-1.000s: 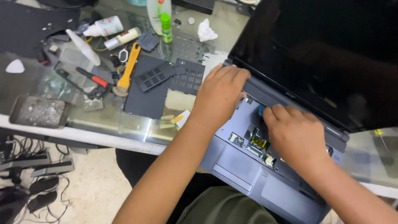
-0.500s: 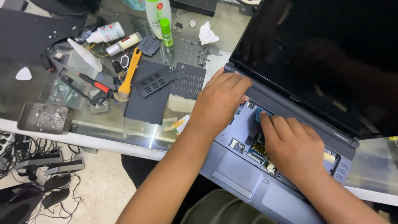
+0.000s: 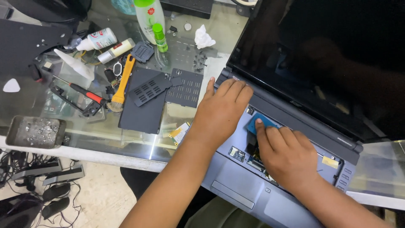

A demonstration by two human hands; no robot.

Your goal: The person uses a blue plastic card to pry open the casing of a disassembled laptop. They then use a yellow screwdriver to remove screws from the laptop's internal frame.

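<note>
While both hands worked inside the open laptop (image 3: 295,181), whose keyboard was off, the left hand (image 3: 221,110) lay flat and unclenched, palm down, on the upper left of the bared base, gripping nothing. The right hand (image 3: 287,154) pressed its fingertips on a small blue pad (image 3: 258,125) just below the hinge strip; it pinched nothing that could be seen. Near the laptop's left side, on the glass table (image 3: 105,139), lay dark plastic covers (image 3: 145,101), a brush with a yellow handle (image 3: 122,84), a red-handled screwdriver (image 3: 86,93) and some glue bottles (image 3: 103,44).
</note>
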